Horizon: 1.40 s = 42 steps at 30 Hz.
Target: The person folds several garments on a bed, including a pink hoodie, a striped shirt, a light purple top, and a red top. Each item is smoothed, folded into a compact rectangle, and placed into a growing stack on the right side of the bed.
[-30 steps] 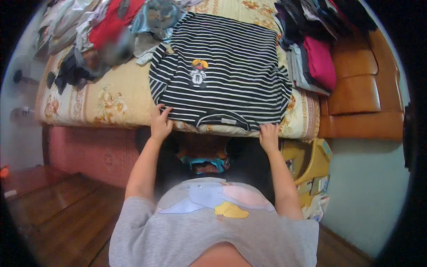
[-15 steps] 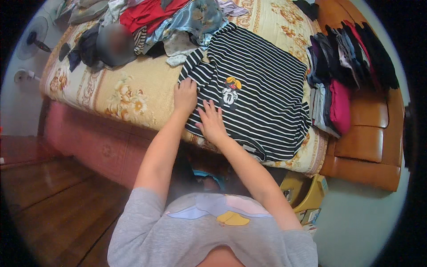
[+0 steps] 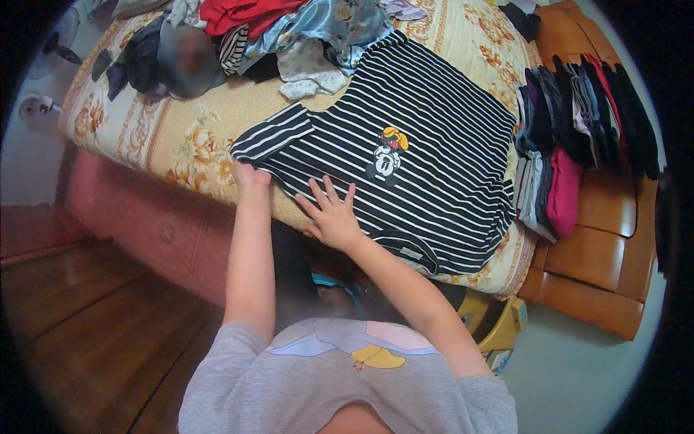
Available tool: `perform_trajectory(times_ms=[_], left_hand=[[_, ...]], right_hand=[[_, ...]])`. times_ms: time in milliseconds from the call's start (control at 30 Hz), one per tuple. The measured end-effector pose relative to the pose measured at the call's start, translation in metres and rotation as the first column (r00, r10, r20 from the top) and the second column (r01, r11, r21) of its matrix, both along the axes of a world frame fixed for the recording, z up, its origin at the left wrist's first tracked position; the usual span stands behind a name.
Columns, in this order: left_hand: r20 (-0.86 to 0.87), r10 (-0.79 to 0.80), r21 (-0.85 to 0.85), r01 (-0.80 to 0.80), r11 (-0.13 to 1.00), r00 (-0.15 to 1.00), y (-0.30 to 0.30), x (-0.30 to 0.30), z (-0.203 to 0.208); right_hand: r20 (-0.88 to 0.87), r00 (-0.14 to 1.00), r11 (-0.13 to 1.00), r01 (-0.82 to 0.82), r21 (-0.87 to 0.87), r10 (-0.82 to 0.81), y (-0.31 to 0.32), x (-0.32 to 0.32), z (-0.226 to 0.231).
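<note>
A black-and-white striped T-shirt with a cartoon print lies spread on the bed, its neckline toward me. My left hand is closed on the hem of the sleeve at the shirt's left, with the fingers tucked under the cloth and hidden. That sleeve is stretched out to the left over the bed's near edge. Fingers spread, my right hand lies flat on the shirt near the shoulder, between the sleeve and the neckline.
A heap of loose clothes covers the far left of the bed. Folded clothes stand in stacks at the right, against the brown headboard. Below the bed's near right corner is a yellow bin.
My left hand has taken hold of the sleeve and drawn it out to the left, unfolding it. The right hand stays flat, its fingers now spread wider. The view has shifted slightly.
</note>
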<state>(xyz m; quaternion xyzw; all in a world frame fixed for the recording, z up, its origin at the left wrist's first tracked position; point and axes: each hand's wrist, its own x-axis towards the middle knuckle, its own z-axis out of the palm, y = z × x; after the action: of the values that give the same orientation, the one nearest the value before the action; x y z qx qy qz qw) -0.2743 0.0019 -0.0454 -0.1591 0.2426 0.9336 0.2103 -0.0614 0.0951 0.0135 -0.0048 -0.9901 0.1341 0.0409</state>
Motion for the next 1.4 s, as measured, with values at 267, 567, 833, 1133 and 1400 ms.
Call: perform_trajectory(times_ms=[267, 567, 833, 1133, 1400], left_hand=[[-0.098, 0.087, -0.418, -0.120, 0.901, 0.991, 0.000, -0.010, 0.010], [-0.558, -0.141, -0.768, -0.444, 0.462, 0.818, 0.009, -0.013, 0.039], [-0.561, -0.642, -0.822, -0.258, 0.508, 0.522, 0.073, 0.081, 0.113], [-0.081, -0.839, -0.771, -0.500, 0.395, -0.537, 0.083, 0.128, 0.074], [-0.086, -0.991, -0.720, -0.682, 0.132, -0.102, 0.042, 0.096, 0.053]], right_hand=[[-0.135, 0.991, 0.991, -0.024, -0.134, 0.006, -0.006, -0.004, -0.027], [-0.086, 0.996, 0.996, -0.031, -0.085, 0.024, -0.007, 0.004, -0.018], [-0.013, 0.991, 0.989, -0.136, -0.052, 0.135, -0.009, 0.013, -0.021], [0.028, 0.997, 0.923, -0.056, -0.382, 0.072, -0.014, 0.022, -0.045], [-0.360, 0.831, 0.838, 0.209, -0.504, -0.424, 0.009, 0.060, -0.007]])
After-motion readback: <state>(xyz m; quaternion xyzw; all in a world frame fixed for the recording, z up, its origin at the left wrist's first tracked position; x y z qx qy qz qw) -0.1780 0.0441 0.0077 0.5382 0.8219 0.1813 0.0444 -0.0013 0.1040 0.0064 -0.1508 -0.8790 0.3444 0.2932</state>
